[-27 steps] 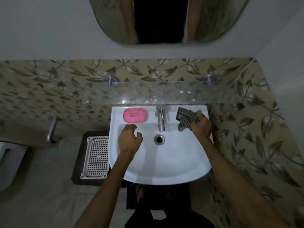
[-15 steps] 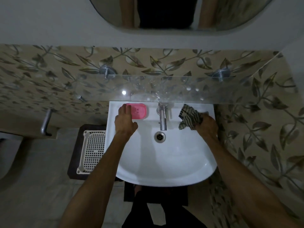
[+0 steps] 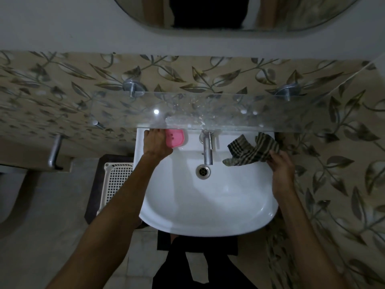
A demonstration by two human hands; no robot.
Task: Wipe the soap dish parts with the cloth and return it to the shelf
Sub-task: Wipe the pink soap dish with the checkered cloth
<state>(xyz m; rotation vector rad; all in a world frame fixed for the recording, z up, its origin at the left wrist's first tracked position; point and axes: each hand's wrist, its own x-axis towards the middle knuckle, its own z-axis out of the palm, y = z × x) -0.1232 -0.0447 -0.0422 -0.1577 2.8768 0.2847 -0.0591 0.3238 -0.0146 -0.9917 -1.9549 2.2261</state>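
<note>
Soap dish (image 3: 176,138), pink, sits on the white sink's (image 3: 208,215) back ledge, left of the tap (image 3: 207,150), just under the glass shelf (image 3: 208,113). Left hand (image 3: 157,142) lies palm-down over its left end, fingers curled on it, forearm stretching from lower left. Right hand (image 3: 280,163) pinches the striped cloth (image 3: 252,150) at centre right.

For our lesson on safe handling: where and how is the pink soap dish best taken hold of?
Probably across the long edges of the pink soap dish, coming from the front, sink side. It lies flat on the ledge of the sink under the glass shelf, which blocks a reach from above. The left hand covers its left end.
</note>
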